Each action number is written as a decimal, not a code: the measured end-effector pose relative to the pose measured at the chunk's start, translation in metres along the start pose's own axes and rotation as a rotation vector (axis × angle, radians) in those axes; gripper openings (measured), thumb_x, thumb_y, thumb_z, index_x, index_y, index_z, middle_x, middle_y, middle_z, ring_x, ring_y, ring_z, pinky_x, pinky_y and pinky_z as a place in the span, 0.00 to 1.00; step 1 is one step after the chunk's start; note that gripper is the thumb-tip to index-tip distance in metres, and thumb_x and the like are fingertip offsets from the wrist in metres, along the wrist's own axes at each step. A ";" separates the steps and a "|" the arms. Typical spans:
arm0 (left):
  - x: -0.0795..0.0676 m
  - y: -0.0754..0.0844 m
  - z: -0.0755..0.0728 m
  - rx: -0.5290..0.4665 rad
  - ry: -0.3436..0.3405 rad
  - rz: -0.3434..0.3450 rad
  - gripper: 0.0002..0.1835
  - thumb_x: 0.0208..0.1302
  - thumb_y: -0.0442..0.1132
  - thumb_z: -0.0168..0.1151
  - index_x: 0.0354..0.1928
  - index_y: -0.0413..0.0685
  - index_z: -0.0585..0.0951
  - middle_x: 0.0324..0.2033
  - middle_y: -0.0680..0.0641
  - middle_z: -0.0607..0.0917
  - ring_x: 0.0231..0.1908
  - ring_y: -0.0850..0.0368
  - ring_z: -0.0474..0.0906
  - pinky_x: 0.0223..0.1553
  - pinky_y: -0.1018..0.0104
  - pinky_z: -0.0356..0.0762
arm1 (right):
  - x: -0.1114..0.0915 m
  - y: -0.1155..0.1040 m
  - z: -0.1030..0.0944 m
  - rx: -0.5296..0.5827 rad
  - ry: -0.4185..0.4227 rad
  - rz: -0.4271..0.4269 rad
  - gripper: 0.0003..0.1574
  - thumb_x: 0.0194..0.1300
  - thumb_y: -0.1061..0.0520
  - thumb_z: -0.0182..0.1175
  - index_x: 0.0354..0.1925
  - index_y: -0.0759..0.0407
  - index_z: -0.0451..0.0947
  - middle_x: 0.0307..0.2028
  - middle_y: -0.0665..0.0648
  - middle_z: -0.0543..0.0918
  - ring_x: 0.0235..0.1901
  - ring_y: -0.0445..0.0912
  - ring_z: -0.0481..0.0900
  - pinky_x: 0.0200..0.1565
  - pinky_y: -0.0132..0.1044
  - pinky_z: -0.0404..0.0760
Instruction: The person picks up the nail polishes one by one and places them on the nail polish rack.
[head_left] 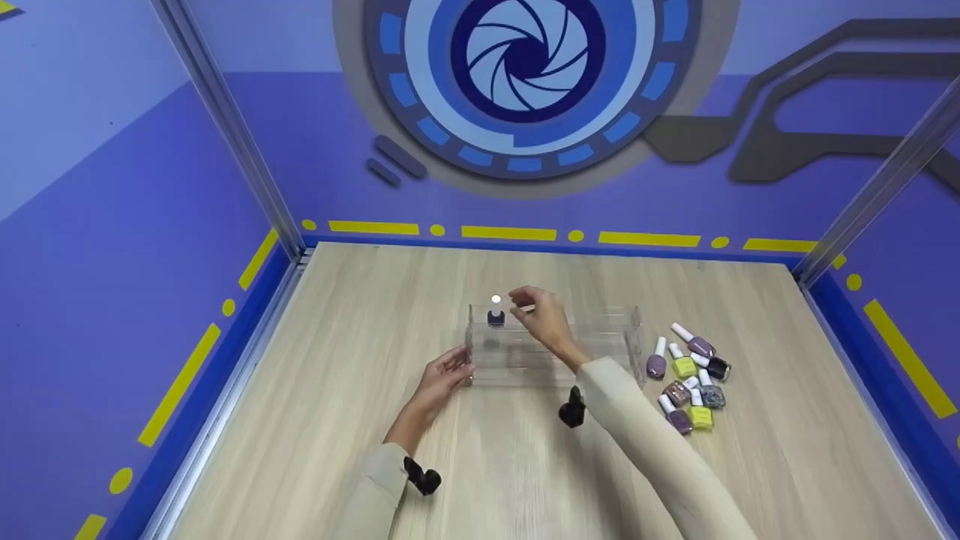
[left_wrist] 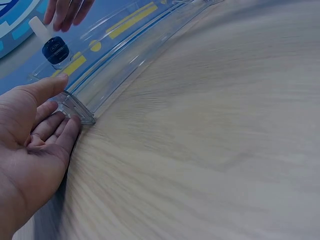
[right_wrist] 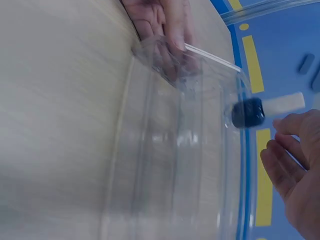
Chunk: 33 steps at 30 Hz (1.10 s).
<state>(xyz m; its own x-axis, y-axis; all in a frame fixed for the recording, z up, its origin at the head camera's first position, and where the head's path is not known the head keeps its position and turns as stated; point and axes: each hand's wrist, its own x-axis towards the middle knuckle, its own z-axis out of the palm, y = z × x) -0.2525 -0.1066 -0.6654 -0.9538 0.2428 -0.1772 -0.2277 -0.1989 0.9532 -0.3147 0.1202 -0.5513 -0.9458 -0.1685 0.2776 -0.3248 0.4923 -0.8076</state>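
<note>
A clear plastic tiered rack (head_left: 555,371) stands on the table. On its top tier, at the left end, a dark blue nail polish bottle (head_left: 496,318) with a white cap stands upright. My left hand (head_left: 439,384) grips the rack's left end, its thumb (left_wrist: 47,89) at the panel's edge and its fingers low against the side. Just right of the bottle is my right hand (head_left: 546,321), its fingers loosely bent and holding nothing. In the right wrist view a small gap shows between those fingertips (right_wrist: 280,125) and the white cap (right_wrist: 285,103).
Several nail polish bottles lie or stand in a cluster right of the rack, among them a yellow one (head_left: 701,418), a purple one (head_left: 656,366) and a black one (head_left: 718,368). Printed walls (head_left: 262,165) enclose the wooden table (head_left: 360,315) at the back and sides.
</note>
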 end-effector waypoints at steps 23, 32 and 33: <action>0.003 -0.004 0.000 0.016 0.001 0.025 0.31 0.74 0.30 0.57 0.75 0.32 0.62 0.76 0.31 0.63 0.78 0.37 0.57 0.70 0.65 0.74 | -0.007 0.069 -0.192 -0.315 0.205 0.133 0.13 0.70 0.65 0.59 0.48 0.71 0.85 0.42 0.71 0.88 0.39 0.58 0.85 0.40 0.27 0.76; 0.001 -0.004 -0.001 0.065 -0.006 0.015 0.32 0.75 0.33 0.58 0.76 0.34 0.61 0.77 0.32 0.61 0.78 0.37 0.57 0.66 0.66 0.78 | -0.040 0.107 -0.221 -0.418 0.220 0.181 0.13 0.69 0.64 0.60 0.47 0.72 0.86 0.41 0.72 0.89 0.41 0.64 0.87 0.43 0.51 0.84; 0.001 -0.004 -0.001 0.071 -0.005 0.012 0.32 0.75 0.33 0.58 0.76 0.35 0.61 0.77 0.32 0.61 0.78 0.38 0.57 0.66 0.66 0.78 | -0.044 0.111 -0.221 -0.423 0.212 0.203 0.14 0.69 0.63 0.59 0.47 0.72 0.85 0.41 0.72 0.89 0.41 0.64 0.87 0.44 0.53 0.84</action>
<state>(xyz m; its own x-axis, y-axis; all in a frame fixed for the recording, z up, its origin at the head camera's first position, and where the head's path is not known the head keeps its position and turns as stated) -0.2526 -0.1064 -0.6692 -0.9554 0.2454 -0.1644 -0.2014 -0.1340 0.9703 -0.3095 0.3712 -0.5379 -0.9547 0.1215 0.2716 -0.0643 0.8071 -0.5869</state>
